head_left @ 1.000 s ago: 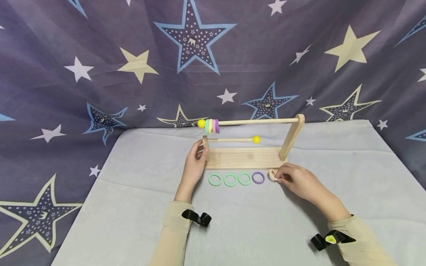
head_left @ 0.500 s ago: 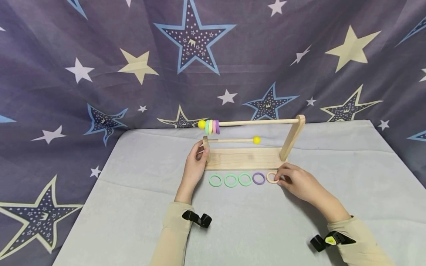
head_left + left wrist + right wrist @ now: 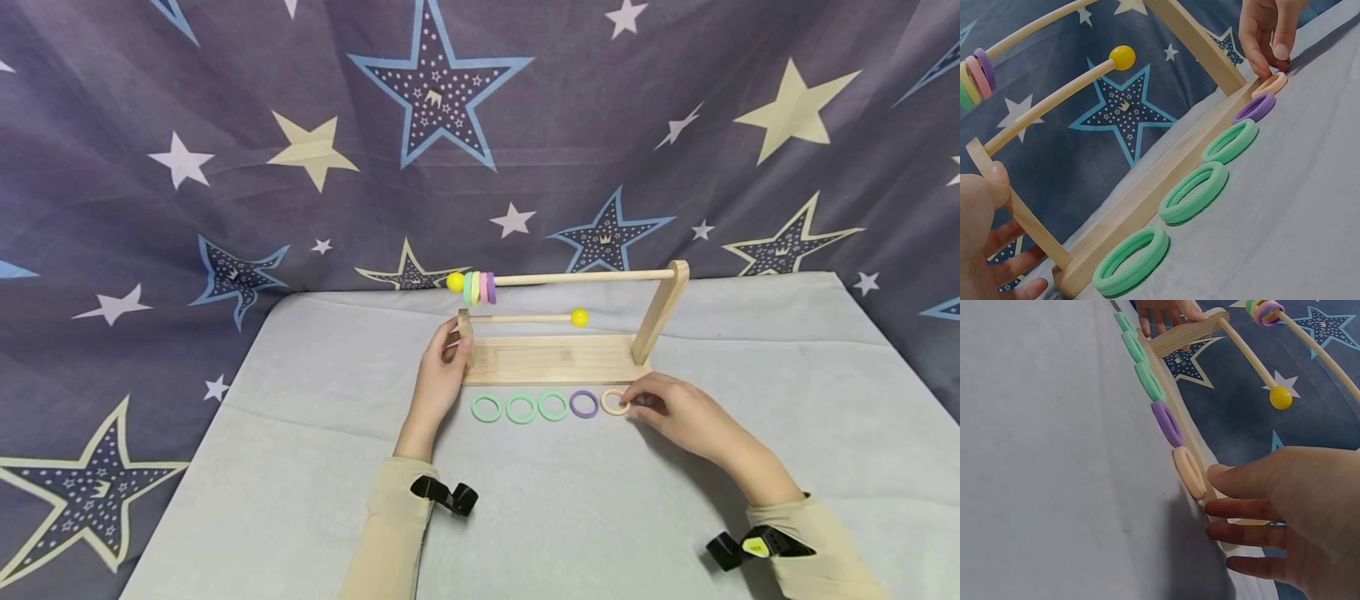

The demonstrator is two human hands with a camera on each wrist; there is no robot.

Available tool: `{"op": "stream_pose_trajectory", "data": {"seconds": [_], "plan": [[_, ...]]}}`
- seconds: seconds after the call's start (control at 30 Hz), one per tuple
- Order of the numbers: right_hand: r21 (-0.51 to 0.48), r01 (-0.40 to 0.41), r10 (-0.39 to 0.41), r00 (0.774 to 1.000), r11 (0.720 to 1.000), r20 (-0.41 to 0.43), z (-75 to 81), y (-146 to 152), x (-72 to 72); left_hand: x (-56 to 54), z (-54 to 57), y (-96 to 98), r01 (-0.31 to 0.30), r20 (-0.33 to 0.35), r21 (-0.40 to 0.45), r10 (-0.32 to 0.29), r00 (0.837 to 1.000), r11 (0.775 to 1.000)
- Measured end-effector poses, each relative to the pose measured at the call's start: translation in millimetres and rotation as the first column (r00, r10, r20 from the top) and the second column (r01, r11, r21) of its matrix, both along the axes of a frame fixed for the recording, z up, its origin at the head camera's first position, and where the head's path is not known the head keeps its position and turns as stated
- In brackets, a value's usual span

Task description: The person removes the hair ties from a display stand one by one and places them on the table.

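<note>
A wooden stand (image 3: 555,360) has a short upright (image 3: 1036,230) at its left end. My left hand (image 3: 441,375) grips that upright, thumb in front and fingers behind. Along the stand's front edge lies a row of soft hair ties: several green ones (image 3: 1138,275), a purple one (image 3: 1163,422) and, at the right end, a peach one (image 3: 1184,472) lying flat. My right hand (image 3: 678,412) is just right of the peach hair tie, its thumb and fingers apart with nothing held between them. Whether a fingertip still touches the tie is unclear.
Green, yellow, pink and purple ties (image 3: 480,287) hang on the upper bar beside its yellow end ball (image 3: 455,282). The lower bar ends in another yellow ball (image 3: 580,317). A tall upright (image 3: 660,312) stands at the right. Behind hangs a star-patterned cloth (image 3: 510,183).
The peach hair tie, held tilted in my right fingers a second ago, now lies flat beside the purple one. My right hand has let it go and shifted slightly right. The left hand stays put.
</note>
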State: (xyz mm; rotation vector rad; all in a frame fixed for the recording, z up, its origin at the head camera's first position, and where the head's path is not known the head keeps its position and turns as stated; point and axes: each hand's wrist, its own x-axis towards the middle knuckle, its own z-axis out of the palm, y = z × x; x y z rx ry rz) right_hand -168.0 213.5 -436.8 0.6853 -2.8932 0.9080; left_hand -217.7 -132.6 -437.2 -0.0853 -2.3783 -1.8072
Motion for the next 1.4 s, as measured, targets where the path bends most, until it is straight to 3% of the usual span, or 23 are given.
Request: {"op": "stream_pose_trajectory", "data": {"seconds": [0.2,0.3,0.4,0.57,0.73,0.87,1.1,1.4], "plan": [[-0.019,0.015,-0.015,1.0,1.0,0.007,6.0,6.5,-0.4,18.3,31.6,5.2,0.004,-0.001,-0.023,-0.004,1.0,1.0],[-0.048,0.034,-0.033,0.999,0.998,0.016,10.3,10.3,-0.9,19.6,33.7,5.8,0.002,-0.005,-0.021,-0.002,1.0,1.0],[-0.102,0.057,-0.057,0.998,0.993,0.003,12.6,13.4,-1.9,14.8,25.9,4.5,-0.002,-0.006,-0.01,0.002,1.0,1.0],[-0.225,0.102,-0.122,0.99,0.969,-0.075,12.6,16.0,-4.9,-0.5,-0.7,-0.1,-0.01,-0.006,0.002,0.01,1.0,1.0],[-0.389,0.188,-0.261,0.954,0.902,-0.145,10.9,15.6,-7.9,-2.0,-5.5,-1.5,-0.013,-0.016,-0.022,0.013,1.0,1.0],[-0.468,0.251,-0.358,0.921,0.847,-0.153,12.5,14.5,-10.7,-3.2,-6.3,-1.8,-0.012,-0.01,-0.005,0.012,1.0,1.0],[-0.529,0.323,-0.436,0.894,0.785,-0.101,13.9,13.3,-13.1,-4.4,-9.0,-2.2,-0.014,-0.008,-0.015,0.014,1.0,1.0],[-0.619,0.389,-0.531,0.846,0.682,-0.054,16.6,6.5,-24.2,-4.1,-7.2,-1.4,-0.02,-0.007,-0.022,0.02,1.0,1.0]]}}
